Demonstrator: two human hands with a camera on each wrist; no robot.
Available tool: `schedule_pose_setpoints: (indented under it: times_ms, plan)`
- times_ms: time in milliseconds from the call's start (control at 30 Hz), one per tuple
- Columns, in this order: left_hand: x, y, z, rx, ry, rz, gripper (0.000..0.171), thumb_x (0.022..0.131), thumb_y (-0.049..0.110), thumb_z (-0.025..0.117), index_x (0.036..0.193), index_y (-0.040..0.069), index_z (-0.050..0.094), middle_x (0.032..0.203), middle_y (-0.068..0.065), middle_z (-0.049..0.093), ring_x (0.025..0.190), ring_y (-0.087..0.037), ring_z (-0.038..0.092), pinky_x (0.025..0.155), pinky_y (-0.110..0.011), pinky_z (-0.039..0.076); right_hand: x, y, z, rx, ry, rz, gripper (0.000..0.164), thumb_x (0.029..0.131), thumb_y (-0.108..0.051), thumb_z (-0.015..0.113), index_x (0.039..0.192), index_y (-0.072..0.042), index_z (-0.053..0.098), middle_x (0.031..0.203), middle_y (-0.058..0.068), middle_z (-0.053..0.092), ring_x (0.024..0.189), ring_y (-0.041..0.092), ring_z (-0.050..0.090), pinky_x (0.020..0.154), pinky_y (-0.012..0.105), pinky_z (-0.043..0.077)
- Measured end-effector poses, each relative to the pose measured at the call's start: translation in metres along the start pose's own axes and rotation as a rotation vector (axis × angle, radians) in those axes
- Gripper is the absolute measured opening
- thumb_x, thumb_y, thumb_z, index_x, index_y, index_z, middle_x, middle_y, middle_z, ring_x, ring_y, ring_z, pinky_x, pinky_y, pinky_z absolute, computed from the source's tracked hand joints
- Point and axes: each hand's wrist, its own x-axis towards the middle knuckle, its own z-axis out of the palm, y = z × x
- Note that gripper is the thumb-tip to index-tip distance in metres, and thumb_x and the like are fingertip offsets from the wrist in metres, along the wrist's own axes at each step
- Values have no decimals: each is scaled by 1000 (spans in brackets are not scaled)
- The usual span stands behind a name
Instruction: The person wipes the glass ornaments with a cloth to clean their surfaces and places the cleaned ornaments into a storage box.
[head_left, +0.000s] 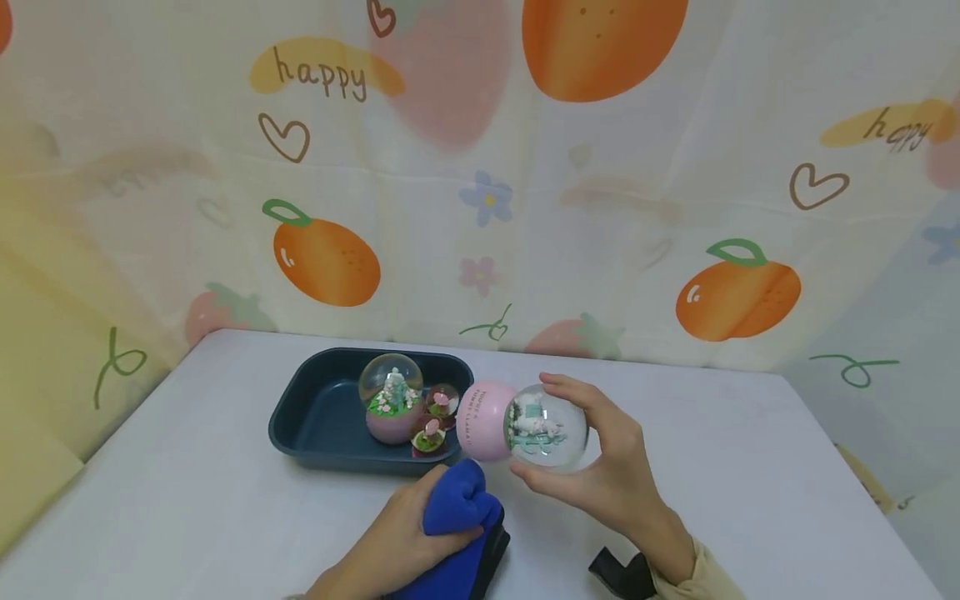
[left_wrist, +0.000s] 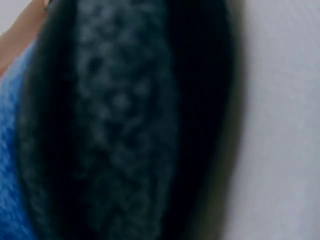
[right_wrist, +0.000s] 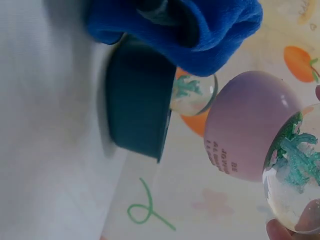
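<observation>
In the head view my right hand (head_left: 611, 462) grips a snow globe (head_left: 487, 421) by its glass ball. The globe lies on its side in the air, its pink base pointing left and a teal and white figure inside. My left hand (head_left: 401, 533) holds a blue cloth (head_left: 453, 500) with a dark underside, just below and left of the globe, apart from it. In the left wrist view the cloth's dark fuzzy side (left_wrist: 125, 120) fills most of the picture. The right wrist view has the pink base (right_wrist: 250, 125) beside the bunched blue cloth (right_wrist: 210, 35).
A dark teal tray (head_left: 315, 417) stands behind the left hand. Inside its right half are another pink-based snow globe (head_left: 392, 396) and two small globes, one a small globe (head_left: 429, 436) at the front. A black strap (head_left: 626, 575) shows beside the right wrist on the white table (head_left: 750, 467).
</observation>
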Motion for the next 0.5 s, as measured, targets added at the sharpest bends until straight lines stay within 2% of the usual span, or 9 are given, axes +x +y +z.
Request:
schedule_pose_setpoints:
  times_ms: [133, 233, 400, 500]
  plan:
    - [2, -3, 0, -34, 5, -33, 59, 84, 39, 77, 127, 8, 52, 117, -12, 67, 102, -25, 65, 83, -52, 56, 14, -5, 10, 13, -33, -55, 81, 54, -16, 97, 126, -4, 60, 130, 10, 65, 113, 21, 65, 95, 16, 50]
    - [3, -6, -1, -34, 10, -28, 60, 84, 40, 77, 129, 9, 52, 118, -12, 67, 103, -24, 66, 83, -48, 56, 27, -10, 18, 14, -56, -83, 80, 54, -16, 97, 124, -3, 60, 130, 11, 65, 116, 24, 64, 97, 21, 51]
    - [5, -13, 0, -101, 14, -30, 63, 88, 40, 73, 137, 11, 48, 124, -12, 65, 107, -23, 65, 84, -45, 56, 48, -17, 34, -11, -130, -118, 78, 58, -22, 96, 126, -5, 61, 133, 11, 63, 122, 25, 62, 95, 33, 55]
    - [5, -16, 1, -128, 18, -40, 65, 89, 42, 72, 142, 13, 46, 127, -11, 64, 109, -23, 64, 85, -43, 56, 58, -18, 45, -39, -184, -149, 75, 62, -25, 94, 127, -7, 61, 134, 9, 63, 124, 22, 61, 93, 32, 56]
